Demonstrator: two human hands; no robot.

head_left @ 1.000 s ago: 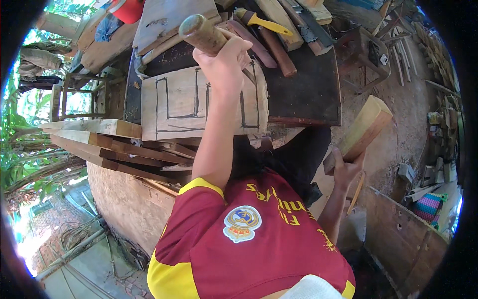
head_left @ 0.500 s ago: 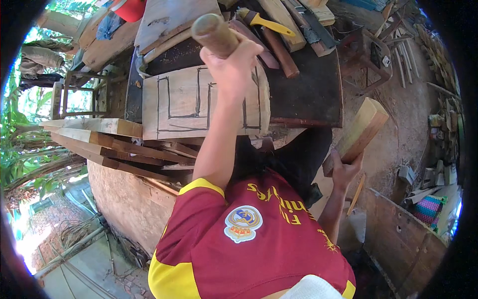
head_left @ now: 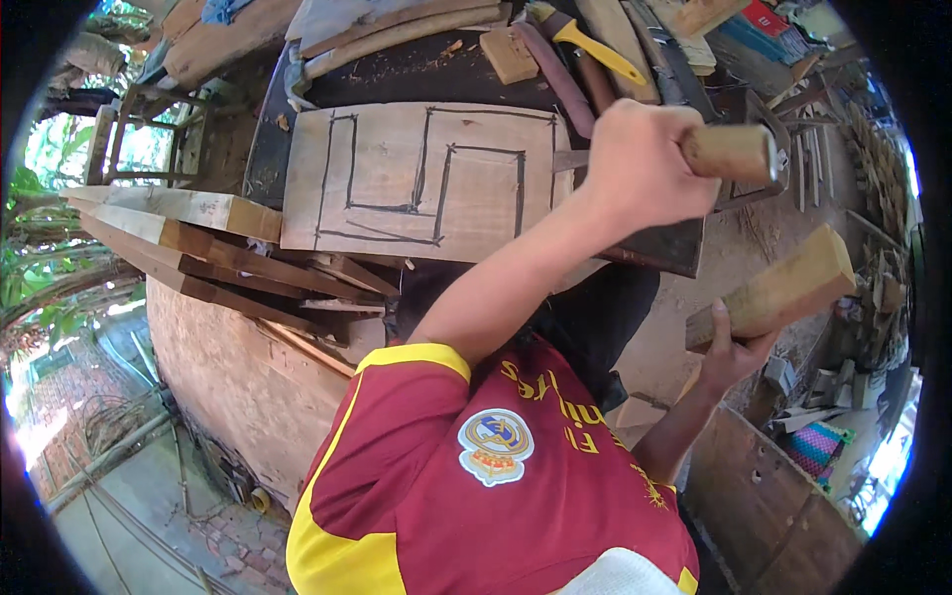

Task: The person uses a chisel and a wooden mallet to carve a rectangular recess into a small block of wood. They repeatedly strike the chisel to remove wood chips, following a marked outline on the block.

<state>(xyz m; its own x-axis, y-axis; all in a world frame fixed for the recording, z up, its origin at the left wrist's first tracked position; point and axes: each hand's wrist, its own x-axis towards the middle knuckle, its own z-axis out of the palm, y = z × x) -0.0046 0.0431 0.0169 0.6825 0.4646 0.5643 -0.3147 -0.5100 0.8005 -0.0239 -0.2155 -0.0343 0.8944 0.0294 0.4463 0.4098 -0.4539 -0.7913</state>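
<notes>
The pale board (head_left: 387, 159), marked with dark lines, lies on the dark table (head_left: 407, 87). At its right end, the left hand (head_left: 645, 167) has its fingers closed around a chisel (head_left: 729, 154); whether the blade touches the board cannot be told. Nearer and farther right, the right hand (head_left: 739, 357) grips a wooden block (head_left: 783, 293), fingers wrapped around it. A yellow-handled brush (head_left: 600, 50) lies beyond.

a head-worn fisheye looks steeply down: the shirt (head_left: 555, 496), nearest, fills the lower middle; the left hand (head_left: 650, 164) and right hand (head_left: 736, 357) sit right of centre, the bench (head_left: 392, 81) upper middle, foliage (head_left: 64, 339) far off at the left rim.
</notes>
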